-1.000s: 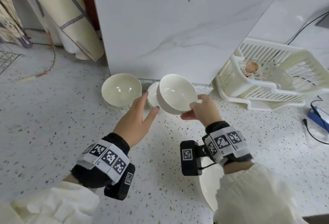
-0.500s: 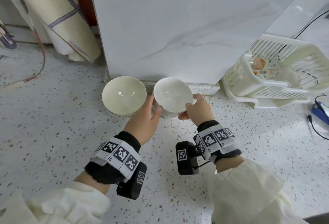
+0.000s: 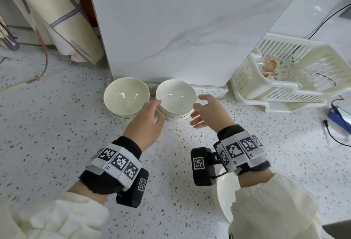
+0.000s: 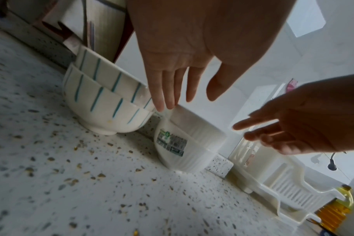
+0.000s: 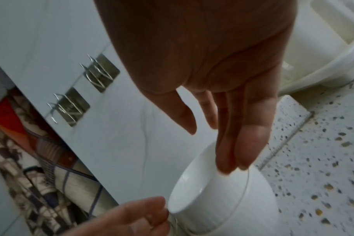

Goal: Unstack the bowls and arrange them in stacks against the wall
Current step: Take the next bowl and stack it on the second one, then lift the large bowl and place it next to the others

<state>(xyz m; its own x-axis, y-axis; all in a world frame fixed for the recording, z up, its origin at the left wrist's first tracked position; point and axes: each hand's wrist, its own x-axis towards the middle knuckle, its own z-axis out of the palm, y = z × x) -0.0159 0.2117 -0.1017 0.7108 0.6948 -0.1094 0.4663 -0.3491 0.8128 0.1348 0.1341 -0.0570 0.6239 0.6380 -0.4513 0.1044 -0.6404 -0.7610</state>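
Observation:
Two bowl stacks stand against the marble wall (image 3: 180, 30). On the left is a cream stack with blue stripes (image 3: 126, 96) (image 4: 107, 102). On the right is a white ribbed stack (image 3: 176, 98) (image 4: 190, 140) (image 5: 212, 199) whose lower bowl bears a label. My left hand (image 3: 152, 113) (image 4: 172, 89) has straight fingers, and their tips touch the left rim of the top white bowl. My right hand (image 3: 205, 111) (image 5: 232, 135) is open and hovers just right of that bowl, holding nothing. Another white dish (image 3: 224, 197) lies near the counter's front, partly hidden under my right wrist.
A white dish rack (image 3: 284, 79) with a glass dish inside stands to the right of the stacks. A rolled mat (image 3: 57, 20) leans at the back left. A blue device with a black cable (image 3: 340, 115) lies far right. A yellow oil bottle (image 4: 333, 212) stands beyond the rack.
The white bowl my right hand held tilted in the air now sits upright on the white stack. My right hand has let go and opened. My left hand stays at the rim.

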